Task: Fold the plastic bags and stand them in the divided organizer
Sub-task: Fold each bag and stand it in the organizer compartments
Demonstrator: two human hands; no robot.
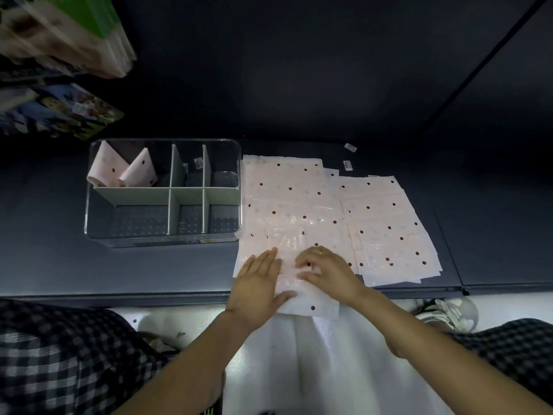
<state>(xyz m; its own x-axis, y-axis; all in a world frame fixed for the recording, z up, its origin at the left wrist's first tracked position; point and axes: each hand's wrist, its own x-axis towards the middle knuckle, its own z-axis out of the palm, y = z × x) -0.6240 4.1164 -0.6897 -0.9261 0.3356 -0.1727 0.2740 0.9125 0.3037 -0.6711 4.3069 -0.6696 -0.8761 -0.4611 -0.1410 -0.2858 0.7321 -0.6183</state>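
Both hands work low in the middle of the frame, on a pink plastic bag [288,265] with dark dots. The left hand [258,283] lies flat with straight fingers pressing the bag down, thumb spread toward its near edge. The right hand [324,269] has its fingers curled down, pinching a fold of the same bag; a ring shows on one finger. Both forearms reach in from the bottom of the frame, bare to the wrist.

That bag overhangs the near edge of a dark, matte table [478,235] and rests on a spread of more flat dotted bags [386,223], glossy, crinkled and overlapping, which fan toward the right of the frame. Two small white labels [349,157] lie on the table just beyond them.

Just left of the bags stands the divided organizer [163,191], a clear box with rounded corners and pale partitions that make six compartments. Two folded bags [122,170] stand tilted in its far left compartment, leaning against each other.

Behind the table a dark wall fills the upper frame. Blurred colourful packages [57,67] hang at the upper left. Checked fabric [59,354] covers the person's knees at both lower corners, with white sheeting [314,360] between them.
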